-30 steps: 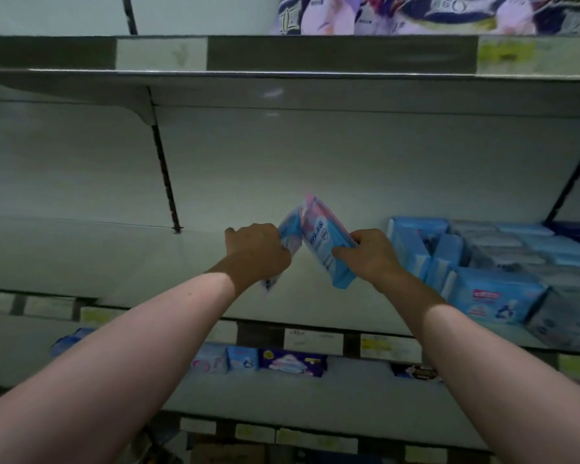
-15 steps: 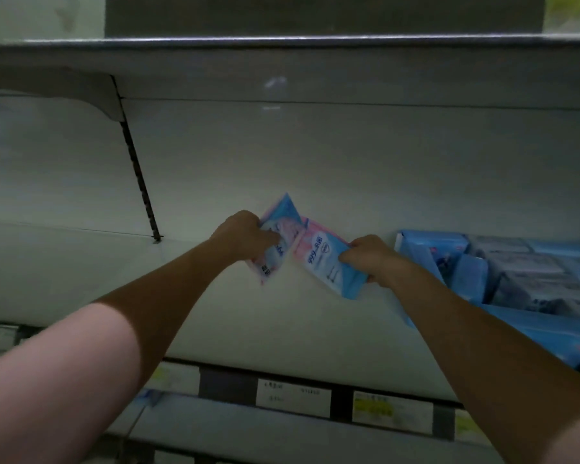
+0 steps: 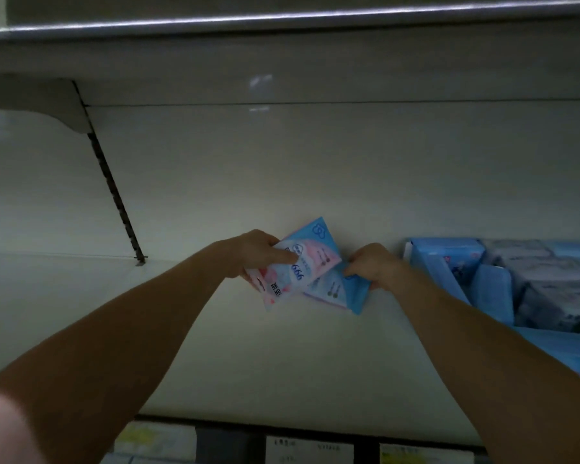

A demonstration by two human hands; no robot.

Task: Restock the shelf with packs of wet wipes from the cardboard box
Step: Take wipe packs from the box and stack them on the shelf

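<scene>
Clamped in the left hand [image 3: 255, 256], thumb laid across the printed face: a pink-and-blue pack of wet wipes [image 3: 292, 279], tilted, one corner pointing to twelve o'clock. Pinched at three o'clock of it by the right hand [image 3: 370, 266], fingers curled round the edge: a second pack [image 3: 335, 289], blue-edged, partly tucked under the first and touching it. Both held low over the white shelf board [image 3: 248, 356], close to the back panel [image 3: 282, 169]; whether resting on the board, cannot tell. At three o'clock of the right hand, just beside it: rows of stocked blue packs [image 3: 449, 266], some upright, some flat. At ten o'clock of the left hand, well apart: a slotted upright [image 3: 114, 192] under a bracket [image 3: 64, 112]. At twelve o'clock, overhead: the upper shelf's metal edge [image 3: 282, 20]. At six o'clock, along the shelf front: price labels [image 3: 308, 448], blurred.
</scene>
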